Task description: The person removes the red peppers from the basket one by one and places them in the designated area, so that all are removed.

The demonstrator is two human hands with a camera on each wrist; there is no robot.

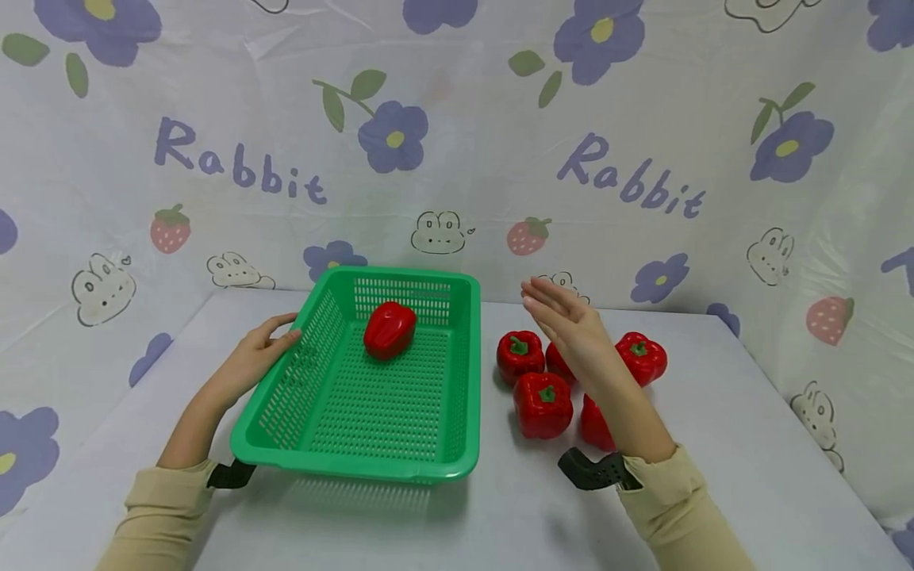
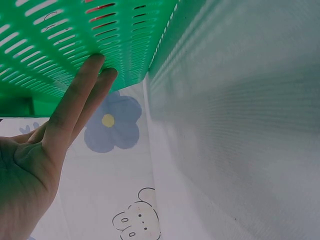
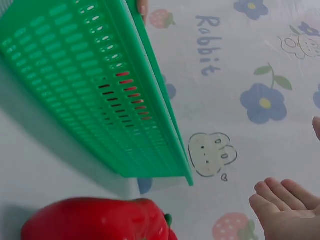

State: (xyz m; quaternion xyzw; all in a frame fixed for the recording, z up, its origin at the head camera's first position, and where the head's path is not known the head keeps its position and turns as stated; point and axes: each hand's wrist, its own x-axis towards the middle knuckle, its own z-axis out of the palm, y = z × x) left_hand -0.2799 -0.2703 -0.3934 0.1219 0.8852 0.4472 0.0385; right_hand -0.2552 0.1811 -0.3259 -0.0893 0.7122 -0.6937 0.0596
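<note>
My left hand [image 1: 253, 357] holds the left side of a green plastic basket [image 1: 357, 468]. In the left wrist view, straight fingers [image 2: 80, 95] lie against its slotted outer wall; a fingertip shows at the rim in the right wrist view. One red bell pepper [image 1: 389, 330] lies on its side inside, toward the back. My right hand [image 1: 571, 317] is raised over the peppers right of the basket, fingers straight and together, holding nothing. Beneath and around it stand several red bell peppers [image 1: 543, 405] with green stems, some partly hidden by my forearm.
The white table [image 1: 714, 444] carries the basket and the peppers. Behind it hangs a patterned cloth [image 1: 471, 159] with flowers, rabbits and strawberries. A black wrist strap [image 1: 596, 469] sits on the right forearm, another on the left.
</note>
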